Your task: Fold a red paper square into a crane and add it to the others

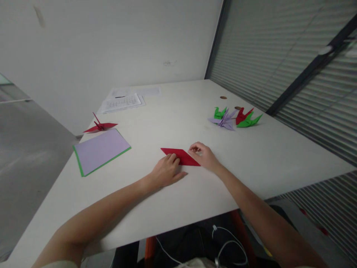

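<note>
A folded sheet of red origami paper [189, 160], shaped like a slanted four-sided piece, lies flat on the table before me. My left hand [166, 169] rests on its left part, fingers bent down over the paper and thumb stretched away on the bare tabletop. At the paper's upper right edge is my right hand [205, 156], its thumb and forefinger brought together in a pinch at that edge. The other right fingers are curled, and whether a loose flap sits between the fingertips is too small to see clearly.
Purple paper [102, 149] over green sheets lies at the left, beside a red paper crane [100, 126]. Several folded cranes, including a purple one [224, 120], stand at the right. Written papers [122, 102] with a pen lie at the back. Blinds [279, 56] border the right side.
</note>
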A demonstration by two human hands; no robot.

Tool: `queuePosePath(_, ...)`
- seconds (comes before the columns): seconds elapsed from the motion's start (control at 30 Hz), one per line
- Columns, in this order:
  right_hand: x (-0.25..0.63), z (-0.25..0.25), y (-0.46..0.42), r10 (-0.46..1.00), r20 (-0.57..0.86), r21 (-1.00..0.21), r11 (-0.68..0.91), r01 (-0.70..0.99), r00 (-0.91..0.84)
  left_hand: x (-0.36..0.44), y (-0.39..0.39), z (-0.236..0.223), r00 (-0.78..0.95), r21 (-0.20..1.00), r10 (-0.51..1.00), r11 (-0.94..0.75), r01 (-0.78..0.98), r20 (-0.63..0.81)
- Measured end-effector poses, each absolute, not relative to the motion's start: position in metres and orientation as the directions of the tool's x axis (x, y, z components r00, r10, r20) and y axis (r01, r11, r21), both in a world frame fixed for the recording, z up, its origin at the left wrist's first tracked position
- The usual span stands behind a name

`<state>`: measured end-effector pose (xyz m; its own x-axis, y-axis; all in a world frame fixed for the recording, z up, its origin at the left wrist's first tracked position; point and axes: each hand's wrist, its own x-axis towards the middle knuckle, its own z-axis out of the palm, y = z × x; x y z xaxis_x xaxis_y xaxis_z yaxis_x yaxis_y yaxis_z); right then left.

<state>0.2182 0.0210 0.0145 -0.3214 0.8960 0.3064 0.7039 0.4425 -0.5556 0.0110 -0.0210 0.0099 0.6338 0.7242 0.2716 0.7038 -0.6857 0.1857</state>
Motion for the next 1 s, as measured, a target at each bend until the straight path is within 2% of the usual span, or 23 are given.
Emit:
queuePosePath(0.03,0.221,0.017,0.021,0.86,0.333,-0.559,0.511,0.653,-0.387,0.009,-0.018,0.012,0.655,0.214,0.71,-0.703,0.678,0.259)
queuePosePath(0.1,0.226,0.02,0.02,0.773,0.346,-0.493,0.631,0.598,-0.531,0.004,-0.011,0.016,0.705,0.264,0.668,-0.743,0.615,0.236)
queuePosePath(0.23,0.225,0.016,0.013,0.676,0.215,-0.358,0.726,0.587,-0.705,-0.002,0.0,0.023,0.723,0.293,0.644,-0.763,0.577,0.252)
queuePosePath(0.4,0.215,0.013,0.006,0.666,0.159,-0.254,0.741,0.622,-0.729,-0.006,0.003,0.026,0.722,0.231,0.647,-0.762,0.605,0.246)
queuePosePath(0.53,0.215,0.008,0.007,0.621,0.213,-0.209,0.783,0.585,-0.755,-0.007,0.006,0.023,0.795,0.219,0.581,-0.81,0.544,0.176)
queuePosePath(0.7,0.214,0.002,0.006,0.581,0.277,-0.127,0.812,0.57,-0.766,-0.004,0.004,0.018,0.804,0.224,0.55,-0.832,0.507,0.224)
queuePosePath(1.0,0.218,-0.008,0.005,0.561,0.397,-0.178,0.824,0.539,-0.726,-0.001,-0.003,0.014,0.786,0.22,0.56,-0.828,0.516,0.262)
